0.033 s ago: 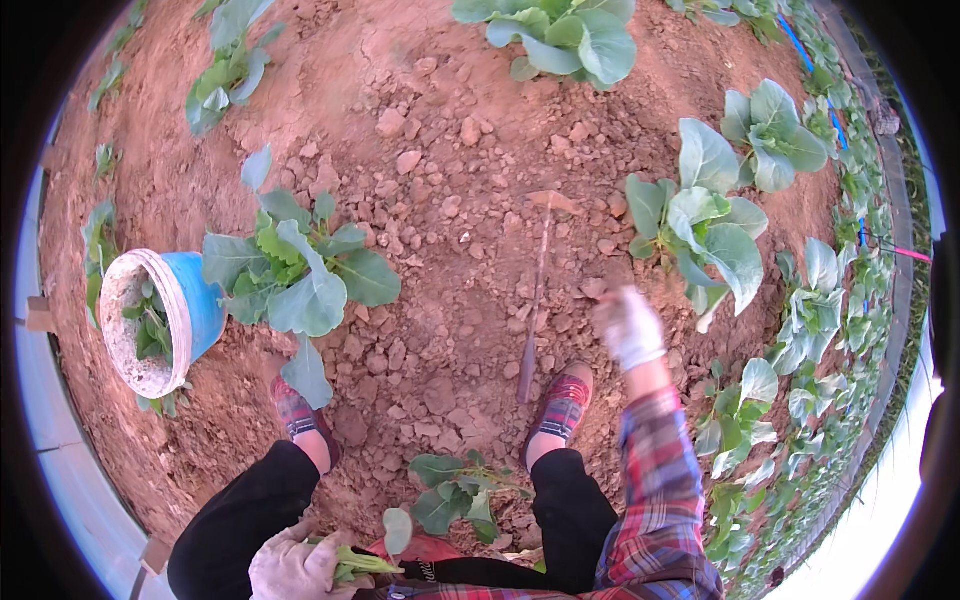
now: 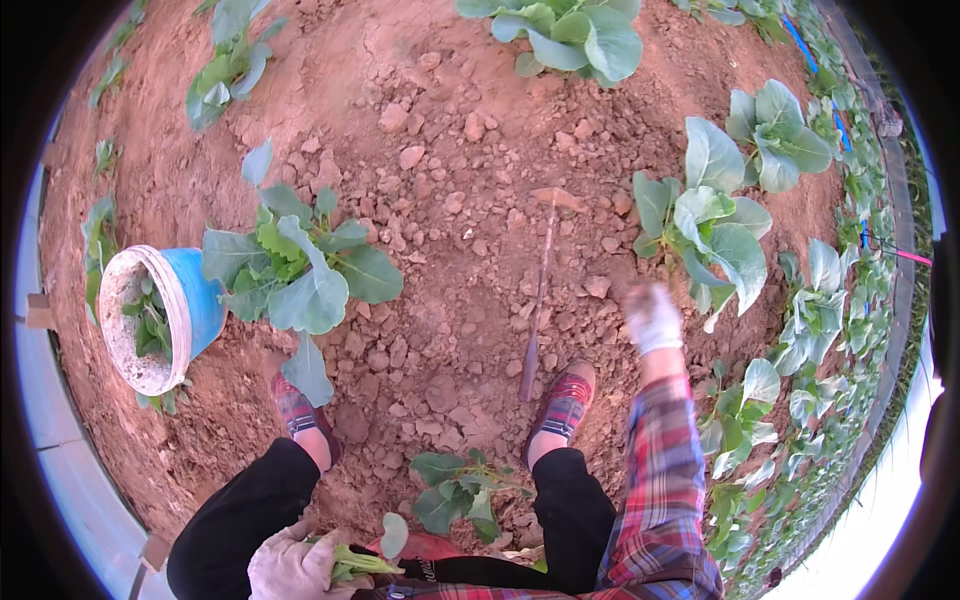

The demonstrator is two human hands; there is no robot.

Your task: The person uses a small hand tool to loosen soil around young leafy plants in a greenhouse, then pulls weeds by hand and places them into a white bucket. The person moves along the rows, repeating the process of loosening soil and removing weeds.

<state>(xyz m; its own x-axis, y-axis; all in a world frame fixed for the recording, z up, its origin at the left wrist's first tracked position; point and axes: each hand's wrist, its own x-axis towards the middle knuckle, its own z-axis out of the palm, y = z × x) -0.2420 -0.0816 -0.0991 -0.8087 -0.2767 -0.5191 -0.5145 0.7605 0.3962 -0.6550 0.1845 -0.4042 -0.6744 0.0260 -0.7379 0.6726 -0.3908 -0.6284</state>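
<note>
Brassica plant (image 2: 703,212): rooted just ahead and slightly right of the right hand, which is the nearer one; leaves fan out around the heart, no single long axis.
Left hand (image 2: 293,568): gloved, low at the lap, fingers curled around leaf stalks (image 2: 364,563) pointing rightward.
Right hand (image 2: 653,316): gloved, near the lower leaves; blurred, so finger spread, contact and any hold cannot be told.

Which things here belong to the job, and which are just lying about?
Seemingly part of the job:
left hand, holding green stems
right hand, blurred, near a leafy plant

Seemingly lying about, untouched by either hand:
hoe on the soil
blue bucket with leaves inside
</note>
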